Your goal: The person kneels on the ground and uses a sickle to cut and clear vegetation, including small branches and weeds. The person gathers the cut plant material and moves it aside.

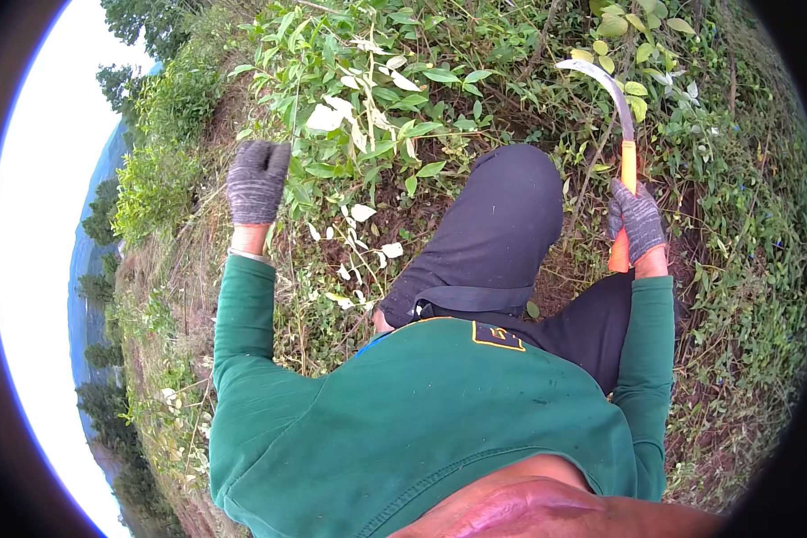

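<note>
My right hand (638, 218), in a grey knitted glove, is wrapped round the orange handle of a sickle (629, 163). Its curved metal blade points up and bends over to the left, above low green leaves. On the other side, my left hand (258, 183), gloved the same way, is raised with its fingers curled closed. A thin stalk (296, 112) runs up beside those fingers; whether they grip it is hidden. Nearest to that hand is a leafy green shrub (332, 67) with some pale, dry leaves (327, 117).
My bent leg in dark trousers (493, 224) lies between my hands. Dense low plants (735, 296) cover the ground at right. Pale-leaved twigs (368, 247) stand beside my knee. Dry grass (166, 305) slopes off at left, with trees (103, 211) and sky beyond.
</note>
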`<state>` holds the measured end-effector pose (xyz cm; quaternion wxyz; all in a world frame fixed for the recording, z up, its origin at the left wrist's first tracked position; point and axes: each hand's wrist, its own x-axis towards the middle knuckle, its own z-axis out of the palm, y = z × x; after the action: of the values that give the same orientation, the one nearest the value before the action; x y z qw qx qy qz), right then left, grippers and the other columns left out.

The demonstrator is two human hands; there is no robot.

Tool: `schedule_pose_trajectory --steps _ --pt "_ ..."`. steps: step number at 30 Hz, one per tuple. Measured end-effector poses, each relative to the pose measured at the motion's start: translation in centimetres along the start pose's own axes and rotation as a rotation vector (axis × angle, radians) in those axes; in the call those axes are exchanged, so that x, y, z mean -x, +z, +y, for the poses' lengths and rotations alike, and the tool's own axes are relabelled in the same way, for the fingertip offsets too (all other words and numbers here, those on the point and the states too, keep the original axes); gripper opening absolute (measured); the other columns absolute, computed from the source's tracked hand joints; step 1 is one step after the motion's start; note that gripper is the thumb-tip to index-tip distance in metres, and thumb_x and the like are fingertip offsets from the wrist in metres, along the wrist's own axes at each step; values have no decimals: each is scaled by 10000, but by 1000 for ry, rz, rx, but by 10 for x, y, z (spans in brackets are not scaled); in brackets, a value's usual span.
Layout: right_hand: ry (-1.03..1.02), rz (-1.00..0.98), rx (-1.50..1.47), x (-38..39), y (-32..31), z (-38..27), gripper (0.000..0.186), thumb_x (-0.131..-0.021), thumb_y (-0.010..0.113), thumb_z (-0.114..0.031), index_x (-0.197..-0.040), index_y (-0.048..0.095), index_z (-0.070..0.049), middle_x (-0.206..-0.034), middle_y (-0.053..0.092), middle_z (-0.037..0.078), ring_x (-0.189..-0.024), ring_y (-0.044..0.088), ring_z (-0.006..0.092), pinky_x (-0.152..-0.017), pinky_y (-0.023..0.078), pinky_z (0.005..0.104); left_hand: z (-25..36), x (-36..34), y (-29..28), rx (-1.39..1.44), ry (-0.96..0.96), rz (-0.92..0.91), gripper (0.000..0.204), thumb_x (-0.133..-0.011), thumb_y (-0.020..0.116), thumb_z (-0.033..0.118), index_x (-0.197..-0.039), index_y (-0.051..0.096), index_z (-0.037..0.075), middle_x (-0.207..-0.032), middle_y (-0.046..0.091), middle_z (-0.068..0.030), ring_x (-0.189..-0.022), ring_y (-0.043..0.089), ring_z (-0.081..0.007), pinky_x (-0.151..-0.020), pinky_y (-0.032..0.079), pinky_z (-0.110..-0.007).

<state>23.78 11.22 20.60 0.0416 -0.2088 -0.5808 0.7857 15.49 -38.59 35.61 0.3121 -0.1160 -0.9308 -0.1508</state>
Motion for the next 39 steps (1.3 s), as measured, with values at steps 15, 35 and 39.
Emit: schedule_pose_trajectory --steps 15,35,39 --pt "1 -13 205 5 6 15 154 -884 607 -198 -910 483 -113 -560 433 -33 -393 401 102 -358 339 265 60 13 94 -99 200 147 454 -775 713 256 -1150 575 40 -897 607 -155 -764 604 -319 -679 489 -398" --pt "-444 -67 608 -51 74 -36 279 -862 639 -265 -991 572 -27 -694 586 113 -599 575 236 -568 473 355 109 -45 45 323 381 273 172 -770 696 110 -925 651 50 -841 632 -126 -710 621 -274 -609 494 -350" --pt "-677 -206 831 -68 168 -84 411 -856 602 -376 -1039 565 -10 -866 620 222 -810 603 380 -713 471 442 117 -33 35 214 543 297 238 -732 718 136 -944 650 53 -881 649 -150 -780 630 -317 -677 502 -388"
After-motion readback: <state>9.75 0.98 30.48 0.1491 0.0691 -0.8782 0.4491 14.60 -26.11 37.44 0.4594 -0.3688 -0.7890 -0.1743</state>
